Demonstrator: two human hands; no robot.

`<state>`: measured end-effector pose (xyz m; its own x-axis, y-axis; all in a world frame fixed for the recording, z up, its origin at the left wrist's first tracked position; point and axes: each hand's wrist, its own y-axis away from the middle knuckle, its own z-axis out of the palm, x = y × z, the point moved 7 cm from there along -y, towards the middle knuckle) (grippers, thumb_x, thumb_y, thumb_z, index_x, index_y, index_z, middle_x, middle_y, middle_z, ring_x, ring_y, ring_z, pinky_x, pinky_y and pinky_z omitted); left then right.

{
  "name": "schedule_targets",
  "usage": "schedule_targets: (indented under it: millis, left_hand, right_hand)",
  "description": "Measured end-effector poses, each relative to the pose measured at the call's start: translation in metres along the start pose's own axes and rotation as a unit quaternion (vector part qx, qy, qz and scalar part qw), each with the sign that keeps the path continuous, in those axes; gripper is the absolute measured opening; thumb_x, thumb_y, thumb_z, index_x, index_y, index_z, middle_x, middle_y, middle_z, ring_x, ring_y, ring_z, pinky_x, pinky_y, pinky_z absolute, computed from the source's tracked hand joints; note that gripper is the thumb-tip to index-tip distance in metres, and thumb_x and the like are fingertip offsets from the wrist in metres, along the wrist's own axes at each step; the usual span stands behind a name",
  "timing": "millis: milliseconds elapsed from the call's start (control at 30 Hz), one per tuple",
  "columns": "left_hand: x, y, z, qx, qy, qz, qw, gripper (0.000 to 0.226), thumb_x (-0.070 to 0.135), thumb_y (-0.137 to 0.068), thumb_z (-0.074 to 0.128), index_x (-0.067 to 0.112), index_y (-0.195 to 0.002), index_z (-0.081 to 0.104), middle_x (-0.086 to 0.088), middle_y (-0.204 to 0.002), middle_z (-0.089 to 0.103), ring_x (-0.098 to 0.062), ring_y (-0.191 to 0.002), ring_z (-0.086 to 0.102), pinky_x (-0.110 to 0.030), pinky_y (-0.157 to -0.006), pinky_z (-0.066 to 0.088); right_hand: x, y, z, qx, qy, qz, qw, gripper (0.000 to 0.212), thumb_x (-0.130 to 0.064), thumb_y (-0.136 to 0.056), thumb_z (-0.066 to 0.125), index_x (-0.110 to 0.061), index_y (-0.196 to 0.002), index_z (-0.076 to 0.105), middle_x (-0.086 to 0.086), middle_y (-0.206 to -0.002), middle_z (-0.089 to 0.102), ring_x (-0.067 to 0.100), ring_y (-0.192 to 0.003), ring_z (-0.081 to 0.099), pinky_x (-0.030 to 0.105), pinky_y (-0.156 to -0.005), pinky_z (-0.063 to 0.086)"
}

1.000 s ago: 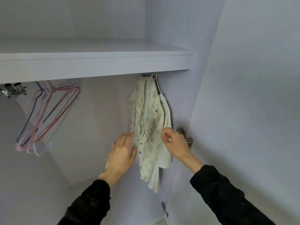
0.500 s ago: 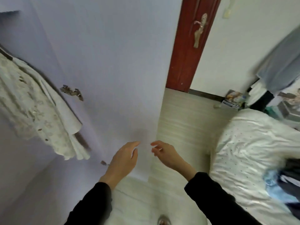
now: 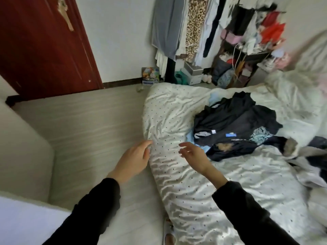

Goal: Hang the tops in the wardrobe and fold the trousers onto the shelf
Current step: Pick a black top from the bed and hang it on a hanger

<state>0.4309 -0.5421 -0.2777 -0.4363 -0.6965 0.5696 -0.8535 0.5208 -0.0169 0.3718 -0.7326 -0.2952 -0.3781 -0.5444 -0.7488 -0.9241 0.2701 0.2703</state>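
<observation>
A pile of dark clothes (image 3: 235,124) lies on the bed (image 3: 203,183), with a light blue garment (image 3: 192,137) partly under it. My left hand (image 3: 132,160) hovers over the bed's near edge, fingers relaxed and holding nothing. My right hand (image 3: 192,154) is held out above the spotted sheet, just left of the dark pile, fingers loosely spread and empty. The wardrobe and the hung floral top are out of view.
A red-brown door (image 3: 44,46) stands at the back left. A rack of hanging clothes (image 3: 191,27) and cluttered shelves (image 3: 247,50) line the far wall. Boxes (image 3: 192,73) sit on the floor there. A white wardrobe door edge (image 3: 23,156) is at left. Grey crumpled fabric (image 3: 311,167) lies at the bed's right.
The view has swung from the wardrobe interior round to the bed. Both hands have let go of the hung floral top and now reach toward the clothes pile.
</observation>
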Motion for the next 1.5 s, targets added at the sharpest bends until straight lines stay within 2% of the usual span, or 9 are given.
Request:
schedule_targets:
  millis: [367,500,600,767,933,1067,1233,1433,1500]
  left_hand:
    - [0.07,-0.229,0.191,-0.175,-0.042,0.057,0.982,0.041,0.012,-0.098,0.038,0.017,-0.138,0.043,-0.003,-0.139,0.046,-0.02,-0.125,0.043,-0.032,-0.099,0.037]
    - [0.093,-0.278,0.248,-0.162,-0.051,0.109,0.979,0.042,0.007,-0.095,0.044,0.013,-0.136,0.047,-0.003,-0.148,0.038,-0.021,-0.129,0.043,-0.03,-0.102,0.038]
    - [0.104,-0.311,0.282,-0.125,-0.045,0.163,0.978,0.041,-0.001,-0.079,0.063,0.008,-0.119,0.063,-0.014,-0.129,0.057,-0.032,-0.111,0.06,-0.044,-0.082,0.055]
    - [0.106,-0.341,0.336,-0.174,-0.107,0.118,0.972,0.05,0.012,-0.081,0.07,0.011,-0.129,0.055,-0.013,-0.128,0.055,-0.031,-0.118,0.052,-0.042,-0.09,0.044]
    - [0.106,-0.357,0.34,-0.135,-0.159,0.13,0.969,0.04,0.009,-0.04,0.089,0.015,-0.07,0.064,0.003,-0.06,0.054,-0.021,-0.058,0.055,-0.034,-0.055,0.047]
    - [0.101,-0.364,0.322,-0.125,-0.08,0.074,0.986,0.011,0.011,-0.087,0.06,0.013,-0.09,0.07,0.002,-0.083,0.067,-0.019,-0.085,0.058,-0.03,-0.086,0.033]
    - [0.107,-0.363,0.274,-0.126,0.136,-0.029,0.982,0.009,0.005,-0.089,0.058,0.008,-0.086,0.065,-0.004,-0.08,0.067,-0.02,-0.076,0.062,-0.013,-0.067,0.039]
    - [0.171,-0.372,0.19,-0.146,0.158,0.064,0.974,0.01,0.004,-0.091,0.054,0.008,-0.088,0.063,-0.005,-0.087,0.067,-0.02,-0.083,0.061,-0.021,-0.075,0.044]
    - [0.181,-0.369,0.156,-0.118,0.166,0.072,0.977,0.011,0.005,-0.092,0.054,0.012,-0.086,0.06,-0.003,-0.086,0.066,-0.017,-0.08,0.059,-0.014,-0.071,0.042]
  right_hand:
    - [0.174,-0.147,-0.154,0.051,0.064,0.134,0.988,0.032,-0.016,-0.096,0.045,-0.013,-0.126,0.055,0.011,-0.112,0.066,0.025,-0.106,0.06,0.026,-0.083,0.039]
    - [0.229,-0.193,-0.184,0.064,0.088,0.15,0.983,0.032,-0.013,-0.095,0.048,-0.009,-0.126,0.056,0.011,-0.119,0.063,0.029,-0.113,0.055,0.03,-0.092,0.039]
    - [0.253,-0.225,-0.196,0.071,0.116,0.134,0.982,0.036,-0.014,-0.096,0.048,-0.011,-0.131,0.053,0.008,-0.127,0.057,0.025,-0.12,0.047,0.03,-0.096,0.037]
    - [0.269,-0.259,-0.188,0.061,0.18,0.083,0.978,0.04,-0.017,-0.097,0.047,-0.017,-0.138,0.046,0.003,-0.139,0.045,0.023,-0.127,0.04,0.04,-0.103,0.036]
    - [0.278,-0.266,-0.175,0.018,0.211,0.086,0.974,0.045,-0.023,-0.099,0.044,-0.024,-0.143,0.038,-0.003,-0.15,0.032,0.017,-0.135,0.033,0.038,-0.107,0.027]
    - [0.272,-0.264,-0.178,0.014,0.209,0.086,0.974,0.046,-0.027,-0.099,0.045,-0.024,-0.144,0.036,-0.004,-0.151,0.031,0.016,-0.136,0.032,0.04,-0.109,0.024]
    - [0.239,-0.26,-0.182,0.017,0.204,0.041,0.978,0.054,-0.036,-0.094,0.053,-0.028,-0.144,0.036,-0.007,-0.15,0.031,0.014,-0.136,0.032,0.037,-0.108,0.021]
    - [0.17,-0.252,-0.223,0.171,0.238,-0.04,0.955,0.037,-0.032,-0.087,0.064,-0.018,-0.122,0.062,0.0,-0.118,0.063,0.025,-0.112,0.054,0.04,-0.093,0.03]
    - [0.144,-0.245,-0.24,0.215,0.256,-0.067,0.94,0.025,-0.028,-0.084,0.066,-0.017,-0.107,0.07,0.002,-0.1,0.069,0.028,-0.098,0.061,0.043,-0.086,0.034]
